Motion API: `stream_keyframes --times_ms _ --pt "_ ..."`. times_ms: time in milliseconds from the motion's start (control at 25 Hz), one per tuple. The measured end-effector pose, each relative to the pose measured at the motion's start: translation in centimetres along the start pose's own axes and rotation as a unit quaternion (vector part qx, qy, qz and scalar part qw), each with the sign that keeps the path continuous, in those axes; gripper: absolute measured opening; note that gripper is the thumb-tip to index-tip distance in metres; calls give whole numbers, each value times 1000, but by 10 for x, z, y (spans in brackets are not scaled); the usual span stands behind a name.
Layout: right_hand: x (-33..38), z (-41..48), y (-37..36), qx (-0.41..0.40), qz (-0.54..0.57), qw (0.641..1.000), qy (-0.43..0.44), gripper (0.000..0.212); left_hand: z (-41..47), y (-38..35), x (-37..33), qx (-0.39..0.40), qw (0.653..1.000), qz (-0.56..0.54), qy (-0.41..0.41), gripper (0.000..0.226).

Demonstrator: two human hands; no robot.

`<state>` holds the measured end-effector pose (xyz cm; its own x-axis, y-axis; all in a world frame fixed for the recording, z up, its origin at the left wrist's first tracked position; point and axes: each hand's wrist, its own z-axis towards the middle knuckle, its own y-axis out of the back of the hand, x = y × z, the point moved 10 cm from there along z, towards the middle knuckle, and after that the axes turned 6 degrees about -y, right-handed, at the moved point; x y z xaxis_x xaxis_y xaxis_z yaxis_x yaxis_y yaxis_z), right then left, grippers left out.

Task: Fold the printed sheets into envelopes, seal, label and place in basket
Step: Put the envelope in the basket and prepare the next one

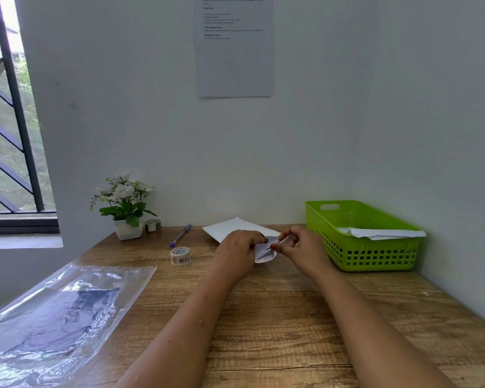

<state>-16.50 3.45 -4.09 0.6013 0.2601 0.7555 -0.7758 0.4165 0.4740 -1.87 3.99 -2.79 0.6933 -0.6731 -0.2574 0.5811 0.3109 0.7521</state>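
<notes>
The folded paper [264, 251] sits right between the two hands, low over the table [277, 303]. The left hand [237, 250] curls its fingers over the paper's left side. The right hand [300, 247] pinches its right edge with thumb and fingers. A white sheet [230, 226] lies just behind the hands. The green basket [375, 256] stands near the right hand, with papers inside. A tape roll [180, 255] and a pen [181, 235] lie out past the left hand.

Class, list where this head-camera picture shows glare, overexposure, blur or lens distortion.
Head view: daylight overexposes the top of the window; glare streaks the plastic sleeve; print on the wall notice is too blurred to read; wide-angle distortion leans the upright bar.
</notes>
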Motion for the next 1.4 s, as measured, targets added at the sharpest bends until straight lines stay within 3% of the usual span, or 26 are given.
stream_keyframes --times_ms 120,240,360,520,680,880,1120,1240,1320,1400 --pt "-8 4 4 -12 -85 996 -18 50 2 -3 -12 10 1000 3 -17 42" --pt "-15 6 -7 67 -69 994 -49 63 1 -7 -15 18 999 28 -23 43" --pt "-13 0 -21 126 -101 986 -49 53 -2 -11 -11 34 999 35 -14 43" --pt "-8 -2 -7 47 -116 991 -46 26 -3 -13 -12 46 998 19 -23 49" --pt "-9 -6 -9 72 -170 982 -47 38 -3 -17 -17 53 998 16 -34 50" --pt "-5 -4 3 4 -191 981 -36 12 -3 -19 -22 64 996 17 -60 53" --pt "-21 -3 11 -44 -247 963 -102 11 -2 -23 -37 74 992 14 -104 54" --pt "-30 0 3 -4 -192 974 -119 18 -1 -23 -27 69 994 4 -88 56" --pt "-36 1 -8 40 -61 987 -140 19 0 -24 -14 67 996 -7 -57 60" --pt "-38 -2 -16 80 102 974 -187 20 0 -29 4 84 996 -27 -2 61"
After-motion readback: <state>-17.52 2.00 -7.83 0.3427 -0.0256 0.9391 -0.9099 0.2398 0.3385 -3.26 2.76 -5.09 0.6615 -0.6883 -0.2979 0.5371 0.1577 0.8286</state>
